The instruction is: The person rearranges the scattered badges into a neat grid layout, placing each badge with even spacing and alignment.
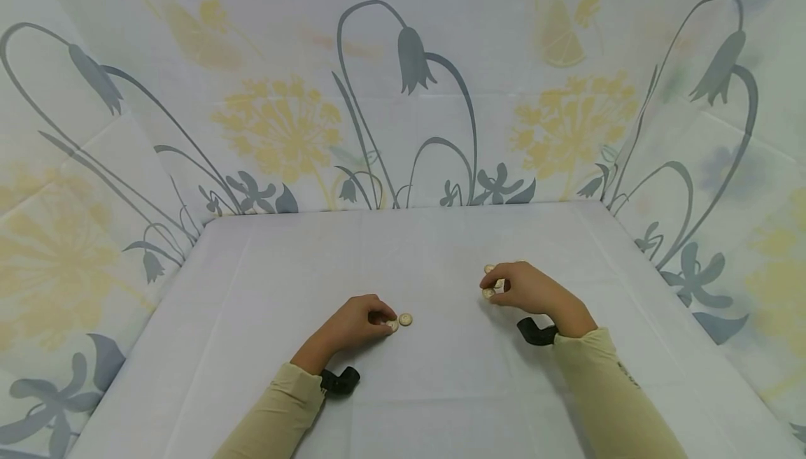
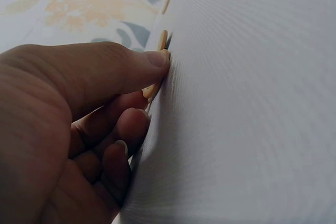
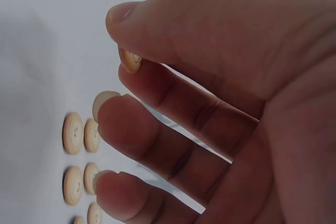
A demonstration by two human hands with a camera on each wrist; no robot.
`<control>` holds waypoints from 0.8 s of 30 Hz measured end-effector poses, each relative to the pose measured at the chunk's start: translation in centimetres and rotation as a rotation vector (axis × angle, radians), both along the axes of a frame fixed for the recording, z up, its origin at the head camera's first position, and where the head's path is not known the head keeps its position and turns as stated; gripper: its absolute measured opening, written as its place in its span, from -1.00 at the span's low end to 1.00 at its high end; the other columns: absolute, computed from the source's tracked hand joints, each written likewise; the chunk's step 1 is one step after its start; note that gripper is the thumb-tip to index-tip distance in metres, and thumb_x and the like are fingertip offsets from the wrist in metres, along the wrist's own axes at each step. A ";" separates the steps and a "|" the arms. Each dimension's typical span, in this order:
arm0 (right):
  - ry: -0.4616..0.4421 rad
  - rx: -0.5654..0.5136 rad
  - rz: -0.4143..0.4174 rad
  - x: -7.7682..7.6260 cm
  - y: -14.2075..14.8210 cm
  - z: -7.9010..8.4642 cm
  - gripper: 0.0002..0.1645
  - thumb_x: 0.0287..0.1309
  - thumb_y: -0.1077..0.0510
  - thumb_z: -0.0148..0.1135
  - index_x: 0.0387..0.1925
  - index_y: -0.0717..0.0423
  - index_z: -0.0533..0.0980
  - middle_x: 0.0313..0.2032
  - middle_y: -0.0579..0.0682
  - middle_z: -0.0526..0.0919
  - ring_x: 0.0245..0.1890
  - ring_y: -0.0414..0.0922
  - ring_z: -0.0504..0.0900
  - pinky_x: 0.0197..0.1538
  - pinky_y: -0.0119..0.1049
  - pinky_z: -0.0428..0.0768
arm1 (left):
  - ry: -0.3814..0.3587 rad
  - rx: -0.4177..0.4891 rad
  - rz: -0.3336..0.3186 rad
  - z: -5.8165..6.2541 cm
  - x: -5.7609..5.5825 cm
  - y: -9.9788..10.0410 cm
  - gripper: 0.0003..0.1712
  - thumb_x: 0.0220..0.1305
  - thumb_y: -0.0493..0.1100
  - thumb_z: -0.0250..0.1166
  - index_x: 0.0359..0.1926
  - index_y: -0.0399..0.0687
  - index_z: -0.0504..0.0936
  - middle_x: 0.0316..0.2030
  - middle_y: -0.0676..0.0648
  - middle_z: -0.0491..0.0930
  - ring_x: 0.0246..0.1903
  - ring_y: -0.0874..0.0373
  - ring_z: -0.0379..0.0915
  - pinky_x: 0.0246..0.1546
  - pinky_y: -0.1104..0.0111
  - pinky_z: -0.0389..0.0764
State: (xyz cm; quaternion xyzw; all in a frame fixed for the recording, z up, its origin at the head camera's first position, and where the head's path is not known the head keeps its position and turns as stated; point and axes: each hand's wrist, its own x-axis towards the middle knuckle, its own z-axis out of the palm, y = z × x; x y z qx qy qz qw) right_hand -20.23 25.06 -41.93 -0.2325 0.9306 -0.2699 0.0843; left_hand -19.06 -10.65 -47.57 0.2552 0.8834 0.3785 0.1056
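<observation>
My left hand (image 1: 357, 322) is low over the white tabletop, its thumb and fingers pinching a pale wooden button (image 2: 148, 92) at the cloth. Just to the right of those fingertips, a second wooden button (image 1: 406, 319) lies flat. Farther back and to the right, my right hand (image 1: 532, 291) pinches another wooden button (image 3: 130, 60) between thumb and index finger, raised off the table. Its other fingers are bent and hold nothing. Several round wooden buttons (image 3: 73, 132) lie in two rows beyond those fingers in the right wrist view; the hand covers most of them in the head view.
A white cloth covers the table (image 1: 441, 403). Flower-printed fabric (image 1: 434, 144) rises along its back and both sides. A black wrist mount (image 1: 341, 380) sits at the left cuff and another black mount (image 1: 536, 332) at the right.
</observation>
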 end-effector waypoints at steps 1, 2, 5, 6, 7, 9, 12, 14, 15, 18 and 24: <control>-0.001 0.003 -0.008 0.0 0.1 0.0 -0.73 0.13 0.14 0.35 -0.10 0.06 0.67 0.12 0.12 0.61 -0.07 -0.03 0.62 -0.22 -0.33 0.50 | 0.001 0.001 0.001 0.0 0.0 0.0 -0.81 0.16 -0.16 0.41 -0.17 -0.01 0.73 -0.36 0.11 0.56 -0.34 0.29 0.44 -0.28 0.46 0.48; -0.007 0.006 -0.017 -0.1 0.2 0.0 -0.73 0.13 0.14 0.35 -0.10 0.06 0.66 0.10 0.10 0.62 -0.05 -0.02 0.61 -0.20 -0.31 0.50 | 0.004 -0.001 0.001 0.0 0.0 0.0 -0.81 0.16 -0.16 0.41 -0.17 -0.01 0.73 -0.36 0.12 0.56 -0.34 0.29 0.44 -0.28 0.46 0.48; -0.034 0.007 -0.051 -0.1 0.6 0.1 -0.73 0.15 0.13 0.34 -0.08 0.04 0.66 0.05 0.04 0.65 -0.07 -0.03 0.59 -0.17 -0.27 0.50 | 0.012 -0.001 -0.001 0.0 0.0 0.0 -0.82 0.16 -0.16 0.40 -0.18 -0.01 0.73 -0.37 0.12 0.56 -0.35 0.30 0.44 -0.28 0.46 0.48; -0.040 0.008 -0.059 -0.1 0.7 0.2 -0.72 0.15 0.13 0.34 -0.08 0.04 0.65 0.04 0.03 0.65 -0.08 -0.03 0.59 -0.16 -0.27 0.50 | 0.014 -0.001 -0.002 0.0 0.0 0.0 -0.81 0.15 -0.17 0.41 -0.17 -0.01 0.73 -0.37 0.12 0.56 -0.35 0.30 0.44 -0.29 0.46 0.48; -0.042 0.009 -0.066 -0.2 0.7 0.2 -0.72 0.14 0.13 0.34 -0.08 0.04 0.65 0.03 0.03 0.65 -0.09 -0.03 0.58 -0.15 -0.26 0.50 | 0.017 -0.001 -0.002 -0.1 0.0 0.0 -0.81 0.15 -0.17 0.41 -0.17 -0.01 0.73 -0.37 0.12 0.56 -0.35 0.30 0.44 -0.29 0.46 0.48; -0.044 0.010 -0.068 -0.2 0.9 0.2 -0.72 0.14 0.13 0.34 -0.08 0.05 0.65 -0.01 0.03 0.66 -0.14 -0.05 0.57 -0.17 -0.26 0.50 | 0.018 -0.001 -0.002 -0.1 0.0 0.0 -0.81 0.15 -0.17 0.41 -0.17 -0.01 0.73 -0.37 0.12 0.56 -0.35 0.30 0.44 -0.29 0.46 0.48; -0.028 0.017 -0.070 -0.3 1.3 0.1 -0.72 0.12 0.15 0.35 -0.09 0.04 0.66 -0.02 0.02 0.66 -0.14 -0.06 0.57 -0.17 -0.25 0.50 | 0.014 -0.001 -0.001 -0.1 0.0 0.0 -0.81 0.15 -0.17 0.41 -0.17 -0.01 0.73 -0.37 0.12 0.56 -0.35 0.31 0.43 -0.29 0.46 0.48; -0.021 0.022 -0.072 -0.4 1.5 0.1 -0.73 0.11 0.16 0.35 -0.10 0.03 0.66 -0.03 0.03 0.66 -0.13 -0.06 0.57 -0.16 -0.24 0.51 | 0.009 0.001 -0.001 -0.1 0.0 0.0 -0.81 0.15 -0.17 0.41 -0.17 -0.01 0.73 -0.37 0.12 0.56 -0.35 0.30 0.43 -0.29 0.46 0.48; -0.021 0.024 -0.078 -0.4 1.6 0.1 -0.73 0.10 0.16 0.35 -0.11 0.01 0.66 -0.02 0.03 0.66 -0.13 -0.06 0.57 -0.15 -0.24 0.51 | 0.008 0.003 -0.003 -0.1 0.0 0.0 -0.81 0.15 -0.16 0.41 -0.17 -0.02 0.73 -0.37 0.11 0.56 -0.35 0.30 0.43 -0.29 0.46 0.48; -0.026 0.036 -0.090 -0.4 1.9 0.2 -0.73 0.10 0.17 0.34 -0.11 0.02 0.66 -0.03 0.03 0.66 -0.11 -0.04 0.58 -0.13 -0.23 0.50 | 0.005 0.008 -0.005 0.0 0.0 0.0 -0.81 0.15 -0.16 0.41 -0.17 -0.02 0.73 -0.37 0.11 0.56 -0.35 0.30 0.43 -0.29 0.46 0.48; -0.018 0.070 -0.100 -0.5 2.5 0.4 -0.72 0.11 0.17 0.33 -0.10 0.09 0.63 -0.16 -0.01 0.68 -0.13 0.02 0.59 -0.12 -0.19 0.50 | 0.007 0.001 -0.002 0.0 0.0 0.0 -0.81 0.15 -0.15 0.41 -0.17 0.00 0.73 -0.37 0.12 0.55 -0.35 0.31 0.43 -0.29 0.46 0.47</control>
